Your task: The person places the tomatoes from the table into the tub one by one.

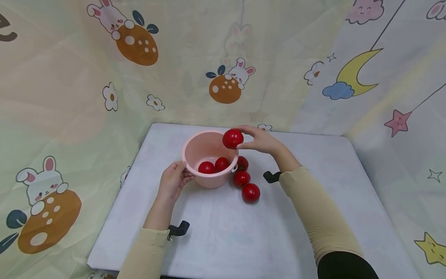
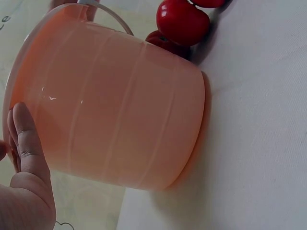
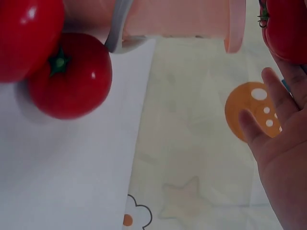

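A pink bucket stands on the white tabletop, two red tomatoes lying inside it. My left hand holds its near-left rim; in the left wrist view the fingers lie along the outer wall by the rim. Above the right side of the bucket's mouth, my right hand grips another red tomato between thumb and fingers. Its green stem end shows in the right wrist view. Three more tomatoes sit in a row on the table, just right of the bucket.
The white table has its back edge close to a fabric backdrop printed with rabbits and stars. A pale bucket handle hangs down on the side by the loose tomatoes. Black camera mounts are on both wrists.
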`<move>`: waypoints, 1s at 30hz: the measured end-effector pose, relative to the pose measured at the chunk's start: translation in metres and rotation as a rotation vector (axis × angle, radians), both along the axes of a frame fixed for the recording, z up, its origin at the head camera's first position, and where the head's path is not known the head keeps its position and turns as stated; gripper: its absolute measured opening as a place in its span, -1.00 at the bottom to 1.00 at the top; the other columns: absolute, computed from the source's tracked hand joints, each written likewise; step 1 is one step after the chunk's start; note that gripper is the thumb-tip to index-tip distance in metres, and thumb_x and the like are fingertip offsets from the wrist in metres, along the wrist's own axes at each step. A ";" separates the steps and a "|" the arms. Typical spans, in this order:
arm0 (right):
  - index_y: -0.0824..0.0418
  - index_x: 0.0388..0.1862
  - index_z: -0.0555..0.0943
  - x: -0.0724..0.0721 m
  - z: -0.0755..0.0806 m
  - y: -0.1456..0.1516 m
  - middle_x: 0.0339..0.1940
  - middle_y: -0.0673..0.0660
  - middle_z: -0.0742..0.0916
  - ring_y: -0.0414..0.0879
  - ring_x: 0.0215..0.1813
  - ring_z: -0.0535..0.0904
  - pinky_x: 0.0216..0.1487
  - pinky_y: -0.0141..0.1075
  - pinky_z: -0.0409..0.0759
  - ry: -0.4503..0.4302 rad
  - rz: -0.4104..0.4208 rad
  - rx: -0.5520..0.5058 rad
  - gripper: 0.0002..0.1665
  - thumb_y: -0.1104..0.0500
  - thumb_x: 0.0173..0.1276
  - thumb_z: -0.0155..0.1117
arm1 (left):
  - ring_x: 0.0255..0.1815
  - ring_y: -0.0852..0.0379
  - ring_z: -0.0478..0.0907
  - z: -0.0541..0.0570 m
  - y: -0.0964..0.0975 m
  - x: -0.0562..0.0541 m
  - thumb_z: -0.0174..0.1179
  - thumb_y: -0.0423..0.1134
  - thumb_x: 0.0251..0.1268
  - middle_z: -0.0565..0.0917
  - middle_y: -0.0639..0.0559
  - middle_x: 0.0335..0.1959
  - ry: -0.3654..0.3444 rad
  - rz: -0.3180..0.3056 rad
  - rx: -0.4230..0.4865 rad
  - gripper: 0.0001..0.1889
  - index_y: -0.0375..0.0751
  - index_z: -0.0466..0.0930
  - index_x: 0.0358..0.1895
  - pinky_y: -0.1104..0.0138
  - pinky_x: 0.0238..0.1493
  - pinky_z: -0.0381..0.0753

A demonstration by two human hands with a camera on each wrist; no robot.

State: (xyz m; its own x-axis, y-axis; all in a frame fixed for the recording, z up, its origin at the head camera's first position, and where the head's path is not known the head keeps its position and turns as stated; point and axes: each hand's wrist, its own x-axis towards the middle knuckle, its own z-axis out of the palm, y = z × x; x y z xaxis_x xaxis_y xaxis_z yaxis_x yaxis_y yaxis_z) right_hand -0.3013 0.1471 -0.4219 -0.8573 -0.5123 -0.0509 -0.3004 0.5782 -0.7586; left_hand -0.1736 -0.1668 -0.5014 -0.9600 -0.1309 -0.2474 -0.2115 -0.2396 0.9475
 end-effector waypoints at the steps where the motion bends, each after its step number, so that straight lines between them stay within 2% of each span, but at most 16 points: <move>1: -0.38 0.35 0.40 0.000 0.000 -0.003 0.39 -0.15 0.49 -0.05 0.47 0.29 0.25 0.17 0.56 -0.002 0.005 -0.006 -0.08 -0.26 -0.04 0.57 | -0.28 0.07 0.71 0.000 0.000 0.000 0.16 0.03 0.43 0.67 -0.13 -0.19 0.003 -0.001 0.003 -0.46 -0.36 0.43 0.23 0.28 -0.07 0.76; 7: -0.39 0.35 0.39 0.002 -0.007 -0.020 0.41 -0.13 0.47 -0.04 0.47 0.29 0.24 0.17 0.57 -0.060 0.022 -0.006 -0.08 -0.21 -0.03 0.57 | -0.33 0.12 0.69 -0.001 0.001 0.000 0.14 -0.01 0.45 0.66 -0.12 -0.23 0.016 -0.004 0.016 -0.46 -0.42 0.42 0.21 0.29 -0.10 0.76; 12: -0.42 0.33 0.39 0.006 -0.018 -0.030 0.33 -0.10 0.52 -0.04 0.38 0.35 0.14 0.07 0.66 -0.138 0.036 0.063 -0.06 -0.16 -0.07 0.61 | -0.33 0.11 0.70 0.000 0.002 -0.001 0.14 0.00 0.44 0.68 -0.11 -0.23 0.003 -0.004 0.014 -0.46 -0.41 0.41 0.22 0.29 -0.10 0.76; 18: -0.39 0.31 0.40 0.005 -0.026 -0.036 0.24 -0.10 0.57 -0.05 0.30 0.41 0.06 -0.03 0.69 -0.106 0.079 0.113 -0.13 -0.12 -0.01 0.58 | -0.30 0.09 0.71 0.000 0.002 0.000 0.15 0.02 0.44 0.67 -0.13 -0.20 -0.005 -0.004 0.001 -0.47 -0.37 0.43 0.22 0.28 -0.07 0.76; 25: -0.38 0.31 0.39 0.008 -0.025 -0.039 0.25 -0.09 0.55 -0.05 0.30 0.41 0.04 -0.06 0.70 -0.158 0.098 0.117 -0.12 -0.14 -0.01 0.58 | -0.29 0.09 0.71 0.000 0.001 0.001 0.15 0.04 0.43 0.67 -0.12 -0.20 -0.008 0.002 -0.011 -0.46 -0.35 0.44 0.22 0.28 -0.07 0.76; 30: -0.34 0.30 0.43 0.009 -0.022 -0.042 0.25 -0.09 0.55 -0.04 0.29 0.42 0.02 -0.08 0.71 -0.150 0.121 0.149 -0.15 -0.17 -0.01 0.58 | -0.29 0.09 0.71 0.000 0.001 0.001 0.15 0.05 0.43 0.67 -0.12 -0.20 -0.009 0.004 -0.009 -0.45 -0.35 0.44 0.22 0.27 -0.07 0.76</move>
State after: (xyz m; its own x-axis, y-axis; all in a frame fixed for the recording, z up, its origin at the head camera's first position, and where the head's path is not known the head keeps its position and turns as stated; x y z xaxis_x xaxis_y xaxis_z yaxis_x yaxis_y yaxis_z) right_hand -0.2919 0.1051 -0.4442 -0.7675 -0.5879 -0.2554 -0.2648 0.6537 -0.7089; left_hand -0.1725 -0.1655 -0.5009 -0.9572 -0.1376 -0.2546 -0.2188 -0.2317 0.9479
